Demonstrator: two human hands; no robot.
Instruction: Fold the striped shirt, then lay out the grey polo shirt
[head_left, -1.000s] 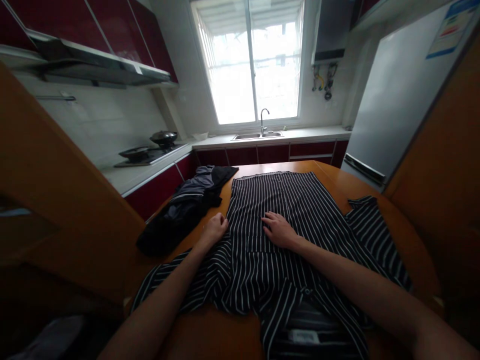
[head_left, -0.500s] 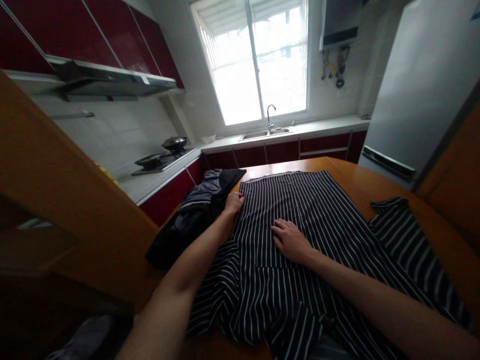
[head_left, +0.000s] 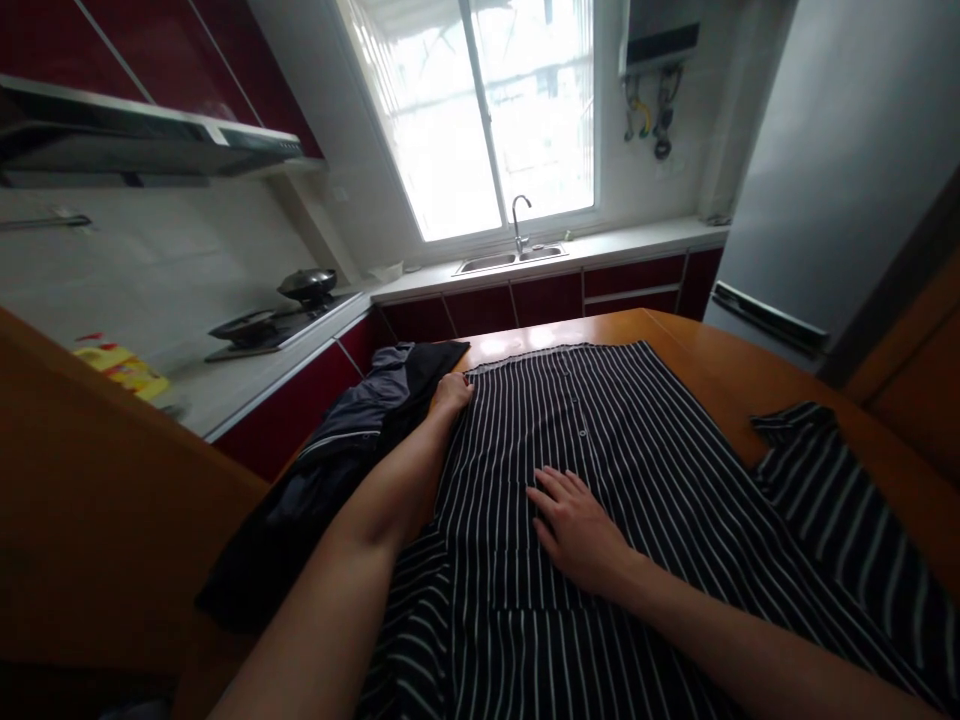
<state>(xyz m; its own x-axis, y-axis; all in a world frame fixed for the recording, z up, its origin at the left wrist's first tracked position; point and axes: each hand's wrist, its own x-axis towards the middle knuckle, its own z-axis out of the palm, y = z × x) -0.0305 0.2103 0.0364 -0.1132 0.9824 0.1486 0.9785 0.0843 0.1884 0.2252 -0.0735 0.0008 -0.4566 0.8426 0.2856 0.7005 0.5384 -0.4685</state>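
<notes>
A black shirt with white stripes point(head_left: 517, 430) lies spread over the wooden table point(head_left: 675, 340), its buttons running up the middle. At the shirt's far left corner, my left hand point(head_left: 453, 391) is closed, pinching the edge of the cloth. My right hand point(head_left: 574, 525) rests flat on the shirt front, fingers stretched out, just above a pocket. One striped sleeve point(head_left: 847, 510) reaches out to the right, while the other lies partly beneath my left forearm. Left of my left arm is a heap of dark clothing point(head_left: 352, 420), black and grey.
Behind the table runs a white counter with a sink point(head_left: 510, 260) under a bright window. A stove with a lidded pan point(head_left: 307, 286) stands at the left, near a yellow bottle point(head_left: 124, 370). A tall grey fridge point(head_left: 825, 180) borders the right side.
The view has moved closer and turned a little to the right. My left hand has moved up to the shirt's far left corner. My right hand still lies flat on the cloth.
</notes>
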